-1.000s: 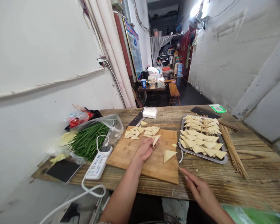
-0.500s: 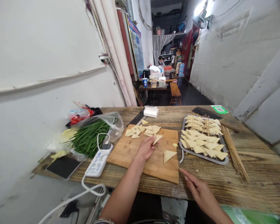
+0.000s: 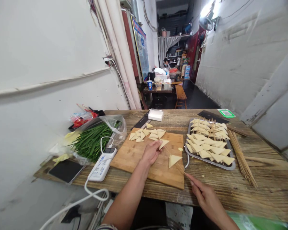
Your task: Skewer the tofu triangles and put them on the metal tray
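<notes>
My left hand (image 3: 151, 153) is closed on a pale triangular tofu slice (image 3: 163, 144) above the cutting board (image 3: 129, 157). A thin wooden skewer (image 3: 180, 167) runs from this slice down to my right hand (image 3: 204, 192), whose fingers pinch its lower end past the board's right edge. Threaded on the skewer between my hands is another tofu triangle (image 3: 174, 160), possibly more than one layer. Several loose tofu triangles (image 3: 139, 135) lie at the far side of the board. Filled skewers of tofu (image 3: 207, 148) sit in rows on a metal tray (image 3: 227, 166) to the right.
A bundle of bare skewers (image 3: 242, 159) lies right of the tray. Left of the board are a white power strip (image 3: 102, 166) with its cable, green chives (image 3: 93, 137) in a plastic bag, and a dark flat device (image 3: 65, 171). A knife (image 3: 140, 120) and white tissue pack (image 3: 156, 115) lie behind.
Almost nothing differs. The slice in my left hand looks shifted very slightly right and down, while both hands keep their hold; the whole view has moved a little.
</notes>
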The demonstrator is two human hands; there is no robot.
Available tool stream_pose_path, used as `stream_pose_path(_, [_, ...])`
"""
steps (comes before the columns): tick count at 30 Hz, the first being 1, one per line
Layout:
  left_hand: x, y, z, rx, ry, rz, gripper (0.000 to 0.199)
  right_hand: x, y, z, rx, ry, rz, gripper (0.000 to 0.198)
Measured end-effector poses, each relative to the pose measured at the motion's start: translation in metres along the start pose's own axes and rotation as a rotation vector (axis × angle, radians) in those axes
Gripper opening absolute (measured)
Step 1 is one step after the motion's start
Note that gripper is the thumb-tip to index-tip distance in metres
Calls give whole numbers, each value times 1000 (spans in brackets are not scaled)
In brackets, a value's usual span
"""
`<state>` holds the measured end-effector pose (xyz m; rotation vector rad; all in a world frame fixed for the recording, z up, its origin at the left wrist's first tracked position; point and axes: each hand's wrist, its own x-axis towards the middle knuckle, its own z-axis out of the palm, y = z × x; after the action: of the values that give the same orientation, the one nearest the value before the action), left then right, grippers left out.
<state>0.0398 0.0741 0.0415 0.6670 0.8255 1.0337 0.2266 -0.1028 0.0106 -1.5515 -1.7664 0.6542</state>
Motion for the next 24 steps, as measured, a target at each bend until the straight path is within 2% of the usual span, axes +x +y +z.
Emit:
stream_pose_path(13, [0,-5,2,87,0,50,21,-3,-2,9,-20,64,23,41])
stream_pose_path(24, [-1,-5,2,76,-16,28,24,0,-10,22,-47,117,-10,43])
